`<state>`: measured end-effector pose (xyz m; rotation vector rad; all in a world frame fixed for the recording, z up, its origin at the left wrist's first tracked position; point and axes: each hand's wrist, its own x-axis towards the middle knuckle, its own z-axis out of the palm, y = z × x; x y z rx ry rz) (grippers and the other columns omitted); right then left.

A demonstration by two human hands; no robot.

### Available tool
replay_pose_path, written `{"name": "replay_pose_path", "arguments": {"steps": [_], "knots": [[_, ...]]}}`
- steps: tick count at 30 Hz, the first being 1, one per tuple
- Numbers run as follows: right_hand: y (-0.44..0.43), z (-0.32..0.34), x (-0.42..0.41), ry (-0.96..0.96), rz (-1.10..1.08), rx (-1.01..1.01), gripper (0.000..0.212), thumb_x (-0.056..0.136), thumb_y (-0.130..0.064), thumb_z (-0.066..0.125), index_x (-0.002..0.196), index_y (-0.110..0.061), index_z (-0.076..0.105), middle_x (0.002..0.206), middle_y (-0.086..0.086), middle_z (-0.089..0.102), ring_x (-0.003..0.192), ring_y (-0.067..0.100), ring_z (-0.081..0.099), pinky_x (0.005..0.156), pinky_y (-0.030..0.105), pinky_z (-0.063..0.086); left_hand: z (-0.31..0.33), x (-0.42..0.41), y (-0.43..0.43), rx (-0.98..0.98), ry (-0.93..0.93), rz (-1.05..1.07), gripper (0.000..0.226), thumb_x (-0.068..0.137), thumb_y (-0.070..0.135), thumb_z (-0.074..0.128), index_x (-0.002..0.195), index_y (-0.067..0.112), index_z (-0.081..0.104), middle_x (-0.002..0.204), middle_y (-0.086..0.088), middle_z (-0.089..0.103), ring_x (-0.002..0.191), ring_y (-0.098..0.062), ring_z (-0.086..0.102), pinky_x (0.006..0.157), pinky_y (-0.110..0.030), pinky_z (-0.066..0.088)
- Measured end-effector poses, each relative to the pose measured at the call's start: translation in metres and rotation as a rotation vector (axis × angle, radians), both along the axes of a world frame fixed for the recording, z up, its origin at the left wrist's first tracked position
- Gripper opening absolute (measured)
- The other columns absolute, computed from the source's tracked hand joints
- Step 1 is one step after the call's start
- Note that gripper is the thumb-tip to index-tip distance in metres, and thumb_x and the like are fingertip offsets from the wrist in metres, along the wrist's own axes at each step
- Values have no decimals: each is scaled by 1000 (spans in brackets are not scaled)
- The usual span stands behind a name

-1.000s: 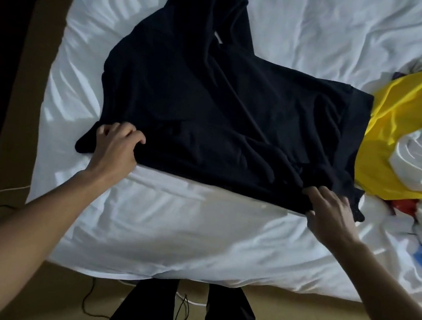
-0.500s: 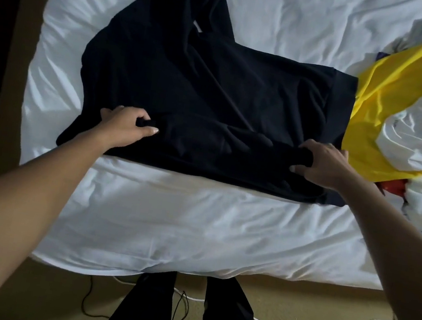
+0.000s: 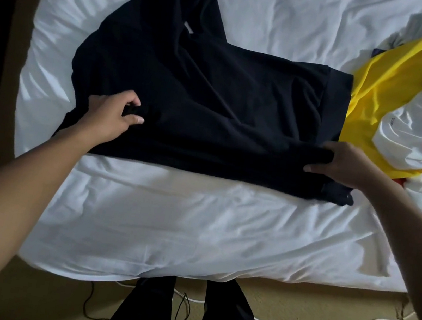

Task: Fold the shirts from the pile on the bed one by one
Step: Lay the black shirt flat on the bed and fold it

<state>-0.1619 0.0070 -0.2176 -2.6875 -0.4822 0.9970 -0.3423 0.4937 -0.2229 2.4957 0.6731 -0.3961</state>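
Black shirt (image 3: 213, 100), soft and matte, lies creased across the rumpled white bed (image 3: 194, 226); left hand (image 3: 112, 115) pinches its fabric, right hand (image 3: 343, 163) grips the rolled near fold.

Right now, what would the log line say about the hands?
left hand: grips black cloth shirt | right hand: grips its near folded edge | shirt: on white bed sheet | unfolded: yellow cloth shirt, right

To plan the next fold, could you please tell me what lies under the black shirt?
The black fabric shirt lies on the rumpled white bedsheet; its right edge seems to overlap the yellow fabric shirt. Whatever else lies beneath is covered.
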Motion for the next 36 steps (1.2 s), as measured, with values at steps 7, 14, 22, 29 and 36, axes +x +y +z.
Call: {"name": "replay_pose_path", "arguments": {"steps": [7, 14, 22, 29, 36], "knots": [[-6, -25, -9, -4, -391, 115, 78, 74, -67, 81, 134, -24, 56, 116, -3, 64, 105, 20, 61, 89, 38, 51, -23, 3, -22, 296, -29, -115, 54, 91, 24, 74, 139, 16, 50, 138, -17, 49, 129, -39, 47, 112, -59, 28], [-58, -34, -54, 19, -847, 198, 77, 83, -76, 63, 93, 1, 66, 75, 6, 60, 75, 26, 58, 74, 39, 45, -39, -50, -101, 215, -232, -404, 41, 78, 28, 64, 116, 12, 64, 113, -8, 54, 102, -32, 54, 93, -48, 40], [-77, -50, -60, -53, -1018, 325, 25, 79, -41, 83, 84, -19, 73, 74, -1, 67, 66, 15, 60, 65, 33, 49, -52, -56, -72, 312, -61, -306, 29, 76, -6, 71, 101, 7, 66, 99, -13, 60, 92, -39, 53, 72, -52, 47], [-69, -47, -60, -207, -1006, 179, 24, 86, -31, 75, 103, -16, 65, 97, 2, 67, 97, 27, 63, 83, 34, 47, -44, -57, -68, 212, -54, -313, 23, 83, -12, 63, 98, 5, 61, 96, -9, 57, 86, -30, 53, 63, -44, 47], [-31, -17, -72, -561, -613, 164, 42, 86, -18, 72, 124, -9, 56, 125, 22, 51, 116, 39, 46, 101, 46, 35, -45, -74, -65, 313, -73, -236, 41, 76, -9, 72, 113, 7, 64, 113, -15, 56, 98, -37, 55, 85, -55, 49]]}}
